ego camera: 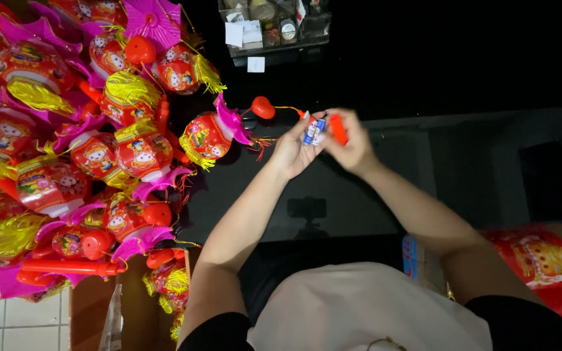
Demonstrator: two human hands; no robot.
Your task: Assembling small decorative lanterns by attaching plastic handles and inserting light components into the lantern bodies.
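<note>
Left fingers: left hand curled, pinching a small blue-and-white battery.
Right fingers: right hand closed around a red handle, just beside the battery.
Arms: both forearms bare, converging over the dark table.
Lantern: red lantern lies left of the hands, near them.
Left edge: a pile of lanterns crowds it.
Right side: dark tabletop, open.

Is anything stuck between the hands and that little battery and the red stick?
Nothing visible: the left hand already pinches the small blue-and-white battery, and the right hand grips the red handle right beside it.
</note>
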